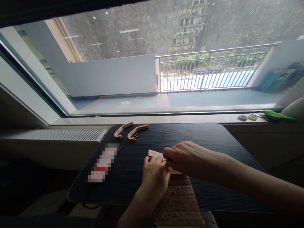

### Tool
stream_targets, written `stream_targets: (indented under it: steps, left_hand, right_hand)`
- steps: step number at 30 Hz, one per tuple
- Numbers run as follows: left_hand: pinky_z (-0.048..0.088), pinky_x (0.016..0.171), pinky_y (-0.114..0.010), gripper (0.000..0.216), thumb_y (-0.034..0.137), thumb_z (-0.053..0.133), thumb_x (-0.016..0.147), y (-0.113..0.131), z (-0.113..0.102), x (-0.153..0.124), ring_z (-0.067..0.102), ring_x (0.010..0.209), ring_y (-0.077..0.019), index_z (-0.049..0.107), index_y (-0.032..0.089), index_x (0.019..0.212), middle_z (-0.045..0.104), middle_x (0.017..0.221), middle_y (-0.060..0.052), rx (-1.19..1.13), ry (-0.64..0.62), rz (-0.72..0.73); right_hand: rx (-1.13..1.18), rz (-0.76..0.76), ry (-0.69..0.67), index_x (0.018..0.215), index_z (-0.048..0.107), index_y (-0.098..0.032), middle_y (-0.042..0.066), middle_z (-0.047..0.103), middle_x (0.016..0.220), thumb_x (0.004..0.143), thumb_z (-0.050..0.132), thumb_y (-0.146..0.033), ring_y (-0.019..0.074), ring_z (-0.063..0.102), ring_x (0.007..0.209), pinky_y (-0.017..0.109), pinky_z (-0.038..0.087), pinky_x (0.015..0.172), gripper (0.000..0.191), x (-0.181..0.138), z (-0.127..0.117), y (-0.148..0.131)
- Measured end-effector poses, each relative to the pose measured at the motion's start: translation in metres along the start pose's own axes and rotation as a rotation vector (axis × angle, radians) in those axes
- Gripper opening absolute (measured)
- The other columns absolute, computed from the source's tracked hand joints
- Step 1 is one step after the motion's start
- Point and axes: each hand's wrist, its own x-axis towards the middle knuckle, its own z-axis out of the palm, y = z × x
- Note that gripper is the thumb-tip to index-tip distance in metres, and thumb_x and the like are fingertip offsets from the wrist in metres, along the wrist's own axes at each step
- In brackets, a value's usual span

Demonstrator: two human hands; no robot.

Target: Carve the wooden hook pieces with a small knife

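Observation:
A pale wooden board (154,153) lies on the dark table under both hands, partly covered by them. My left hand (155,174) is closed around the board, its fingers curled over the near side. My right hand (184,156) is closed in a fist above the same board, next to the left fingertips. Something small and dark shows between its fingers, but its kind is hidden. Below the board is a strip of corrugated cardboard (180,202), scattered with small shavings or crumbs. Two curved wooden hooks (121,130) lie at the far left of the table, with small screws (136,136) beside one.
The dark ribbed table (213,139) stands against a window sill (166,119). A pixelated patch (103,164) covers something at the table's left. Tape rolls (242,117) and a green cloth-like item (280,116) rest on the sill. A radiator (71,136) is at left.

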Motion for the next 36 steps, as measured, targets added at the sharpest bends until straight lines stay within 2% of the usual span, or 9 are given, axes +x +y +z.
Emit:
stream_targets:
  steps: [3,7,9,12,15,19,29,33,36]
  left_hand:
    - [0.029,0.090,-0.040,0.013,0.025,0.054,0.079,0.000,0.001,-0.001,0.051,0.102,-0.0231,0.063,0.022,0.087,0.063,0.101,-0.005,0.006,-0.014,-0.006]
    - [0.030,0.090,-0.039,0.018,0.025,0.055,0.078,-0.002,0.003,-0.001,0.051,0.102,-0.0227,0.062,0.022,0.095,0.063,0.100,-0.004,-0.002,0.020,0.009]
    - [0.030,0.089,-0.039,0.020,0.024,0.055,0.078,-0.002,0.005,-0.002,0.051,0.102,-0.0227,0.061,0.023,0.097,0.063,0.101,-0.004,-0.003,0.045,0.017]
    - [0.030,0.089,-0.039,0.018,0.021,0.055,0.077,-0.002,0.005,-0.001,0.051,0.101,-0.0224,0.062,0.024,0.093,0.063,0.100,-0.003,0.003,0.056,0.022]
    - [0.030,0.087,-0.038,0.017,0.020,0.054,0.077,-0.001,0.003,0.000,0.051,0.100,-0.0221,0.063,0.025,0.091,0.063,0.099,-0.003,0.002,0.030,0.021]
    - [0.031,0.087,-0.038,0.016,0.021,0.054,0.078,0.000,0.001,0.001,0.052,0.100,-0.0220,0.063,0.024,0.091,0.063,0.099,-0.003,0.009,0.004,0.014]
    - [0.030,0.089,-0.039,0.015,0.024,0.052,0.080,0.001,-0.003,0.001,0.051,0.101,-0.0228,0.064,0.022,0.090,0.063,0.100,-0.005,0.013,-0.056,-0.023]
    - [0.029,0.091,-0.038,0.020,0.025,0.053,0.079,0.000,-0.001,0.001,0.050,0.103,-0.0225,0.062,0.024,0.097,0.062,0.102,-0.004,0.006,-0.033,-0.021]
    - [0.029,0.090,-0.038,0.018,0.024,0.054,0.078,0.000,0.001,0.000,0.051,0.102,-0.0219,0.062,0.024,0.095,0.062,0.101,-0.003,0.005,-0.005,-0.006]
  right_hand:
    - [-0.022,0.014,0.025,0.082,0.052,-0.015,0.003,0.061,0.067,0.088,0.044,-0.023,0.0148,0.057,0.057,0.026,0.025,0.046,0.013,0.001,0.001,-0.001]
    - [-0.031,0.069,0.042,0.085,0.053,-0.017,0.001,0.061,0.066,0.085,0.048,-0.029,0.0156,0.057,0.055,0.026,0.022,0.045,0.013,-0.002,-0.005,-0.003]
    - [0.006,0.054,0.035,0.088,0.054,-0.019,0.000,0.062,0.069,0.083,0.051,-0.029,0.0151,0.057,0.059,0.025,0.023,0.047,0.012,-0.004,-0.010,-0.003]
    - [0.042,0.003,0.004,0.081,0.056,-0.019,0.001,0.062,0.074,0.084,0.049,-0.023,0.0131,0.056,0.064,0.024,0.027,0.051,0.009,-0.005,-0.012,-0.002]
    - [0.040,-0.033,-0.020,0.075,0.056,-0.017,0.002,0.061,0.074,0.085,0.046,-0.019,0.0116,0.054,0.064,0.024,0.029,0.054,0.015,-0.004,-0.010,0.001]
    - [0.033,-0.037,-0.032,0.076,0.056,-0.015,0.002,0.061,0.073,0.086,0.046,-0.018,0.0118,0.054,0.065,0.024,0.029,0.054,0.014,0.000,-0.007,0.004]
    - [-0.088,-0.023,0.013,0.080,0.054,-0.015,0.002,0.059,0.065,0.089,0.047,-0.024,0.0138,0.057,0.057,0.026,0.022,0.045,0.014,0.007,0.000,0.002]
    - [-0.030,0.004,-0.044,0.088,0.055,-0.015,0.002,0.061,0.066,0.082,0.055,-0.029,0.0163,0.058,0.059,0.025,0.023,0.045,0.015,0.004,-0.010,0.002]
    - [-0.002,-0.035,-0.071,0.083,0.058,-0.018,0.001,0.063,0.071,0.079,0.056,-0.019,0.0152,0.058,0.064,0.025,0.025,0.048,0.005,0.001,-0.021,0.002]
